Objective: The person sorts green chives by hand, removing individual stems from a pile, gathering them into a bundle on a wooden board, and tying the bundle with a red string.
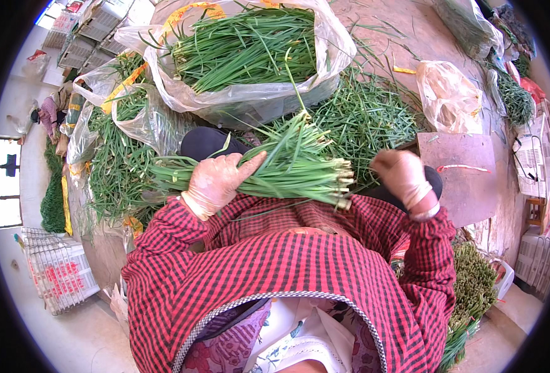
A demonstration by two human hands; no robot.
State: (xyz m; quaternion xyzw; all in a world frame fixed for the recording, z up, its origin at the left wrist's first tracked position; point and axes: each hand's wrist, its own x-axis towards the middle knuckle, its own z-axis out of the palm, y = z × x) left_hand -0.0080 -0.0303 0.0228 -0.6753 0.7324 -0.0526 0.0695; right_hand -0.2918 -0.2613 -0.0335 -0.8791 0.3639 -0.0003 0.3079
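A bunch of garlic chives [298, 175] lies across my lap, its pale cut ends pointing right. My gloved left hand [221, 179] grips the bunch near its leafy end, the index finger stretched along the stalks. Some loose stalks lie aslant on top of it, and one long stem [295, 84] sticks up from them. To the right of the cut ends, my right hand [401, 179] hangs apart from the bunch, also gloved. Its fingers look curled and are blurred, so whether anything small is between them is unclear.
Ahead stands a large clear plastic bag [251, 109] full of chives. Loose greens [368, 123] are heaped beside it, with more at left [116, 163]. A board [461, 186] at right bears a red-and-white tie [464, 168]. Bundled chives [473, 279] stand behind my right arm.
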